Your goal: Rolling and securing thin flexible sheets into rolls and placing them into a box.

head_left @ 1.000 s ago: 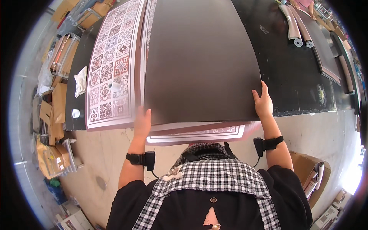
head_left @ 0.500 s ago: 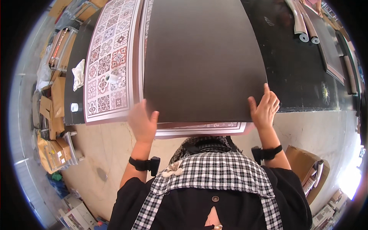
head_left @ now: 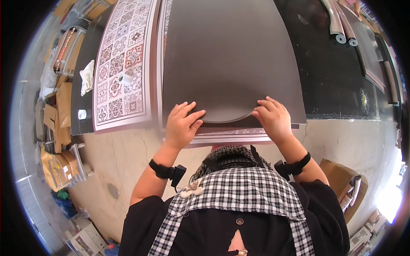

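Observation:
A large dark grey-brown flexible sheet (head_left: 230, 64) lies lengthwise in front of me. Its near edge bows into a shallow curve between my hands, and another dark layer shows just under it. My left hand (head_left: 183, 124) grips that edge on the left, fingers over the top and thumb at the rim. On the right, my right hand (head_left: 274, 120) pinches the same edge. Beneath, the border of a printed pink-and-white sheet (head_left: 232, 137) sticks out past the table edge. Beside it on the left lies a tile-patterned sheet (head_left: 115, 85).
On the patterned sheet stands a small white roll (head_left: 125, 79). A white cloth (head_left: 87, 77) and another small white roll (head_left: 82, 114) are at the black table's (head_left: 333, 81) left side. Rolled sheets (head_left: 340, 37) lie far right. Cardboard boxes (head_left: 64, 106) stand left; an open carton (head_left: 337, 181) stands right.
Both hands have moved inward along the near edge, from the sheet's corners toward its middle. The edge, flat before, now curls up between them.

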### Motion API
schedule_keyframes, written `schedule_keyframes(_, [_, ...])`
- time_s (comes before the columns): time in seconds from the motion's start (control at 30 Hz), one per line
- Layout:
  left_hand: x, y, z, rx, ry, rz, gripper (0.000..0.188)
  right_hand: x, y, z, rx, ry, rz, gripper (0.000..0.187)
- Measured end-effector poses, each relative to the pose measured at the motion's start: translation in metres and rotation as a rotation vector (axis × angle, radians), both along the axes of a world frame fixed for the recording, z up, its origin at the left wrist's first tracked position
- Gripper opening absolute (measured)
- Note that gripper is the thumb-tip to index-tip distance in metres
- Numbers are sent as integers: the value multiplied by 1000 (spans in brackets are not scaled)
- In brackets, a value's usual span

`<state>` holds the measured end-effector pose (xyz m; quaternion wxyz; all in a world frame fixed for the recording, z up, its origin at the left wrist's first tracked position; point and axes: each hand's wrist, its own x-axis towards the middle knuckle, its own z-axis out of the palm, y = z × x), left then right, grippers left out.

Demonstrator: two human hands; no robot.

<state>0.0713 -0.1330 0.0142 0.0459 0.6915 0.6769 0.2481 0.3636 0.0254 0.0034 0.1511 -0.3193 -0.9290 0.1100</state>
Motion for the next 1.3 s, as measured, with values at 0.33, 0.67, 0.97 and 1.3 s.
schedule_keyframes(0.33, [-21, 56, -28, -181, 314, 214, 61, -136, -17, 7, 119, 118, -78, 44])
schedule_keyframes(0.67, [-17, 23, -35, 92, 121, 98, 25, -125, -27, -17, -49, 182, -13, 26])
schedule_keyframes(0.97, [11, -3, -25, 220, 111, 122, 27, -94, -53, -11, 125, 149, 101, 31])
schedule_keyframes(1.3, [-35, 39, -17, 80, 101, 140, 28, -117, 2, -3, 72, -45, 62, 34])
